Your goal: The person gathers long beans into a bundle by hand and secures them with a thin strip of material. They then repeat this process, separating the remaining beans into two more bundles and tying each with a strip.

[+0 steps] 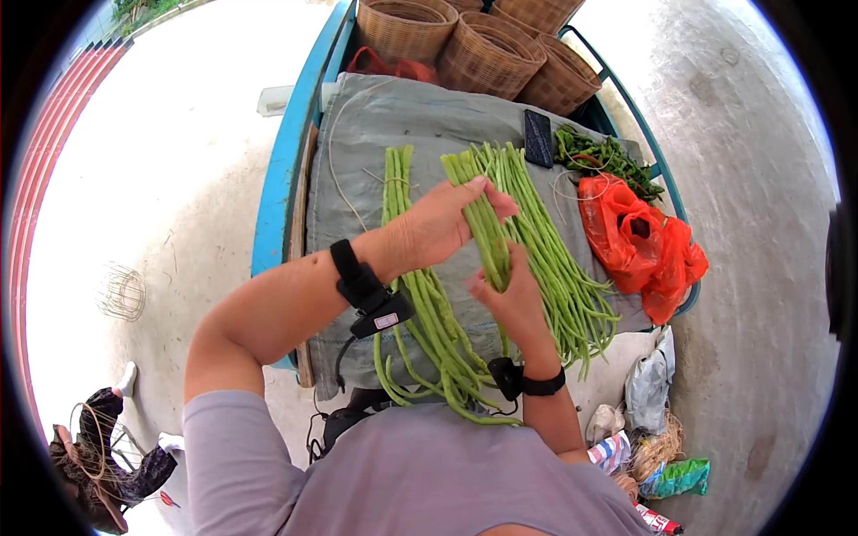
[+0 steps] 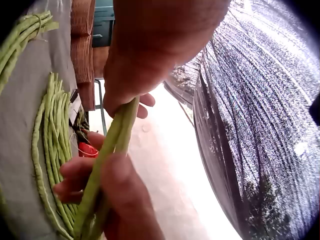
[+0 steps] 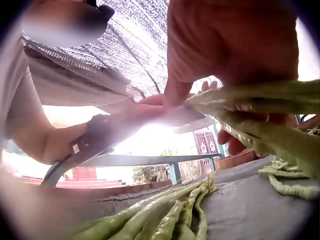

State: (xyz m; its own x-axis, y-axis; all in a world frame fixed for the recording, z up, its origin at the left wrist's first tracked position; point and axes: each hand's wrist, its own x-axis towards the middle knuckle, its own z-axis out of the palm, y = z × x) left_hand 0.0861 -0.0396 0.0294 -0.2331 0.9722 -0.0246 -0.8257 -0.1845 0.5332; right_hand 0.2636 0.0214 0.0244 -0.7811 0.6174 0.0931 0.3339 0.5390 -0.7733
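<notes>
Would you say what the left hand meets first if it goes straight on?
Beyond the bunch the left hand grips, probably the loose long beans; depth is unclear, so it may pass above them.

- Woven baskets (image 1: 487,54) at the blue cart's (image 1: 277,196) far end.
- Black phone (image 1: 537,138) flat on the grey cloth (image 1: 402,116), beside green peppers (image 1: 608,156).
- Orange bags (image 1: 639,241) by the right rail.

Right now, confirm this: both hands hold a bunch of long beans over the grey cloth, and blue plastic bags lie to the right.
One thing is wrong: the plastic bags are orange, not blue, as the head view shows. The rest holds: the left hand and right hand both hold the bunch of long beans over the grey cloth, bags to the right.
</notes>
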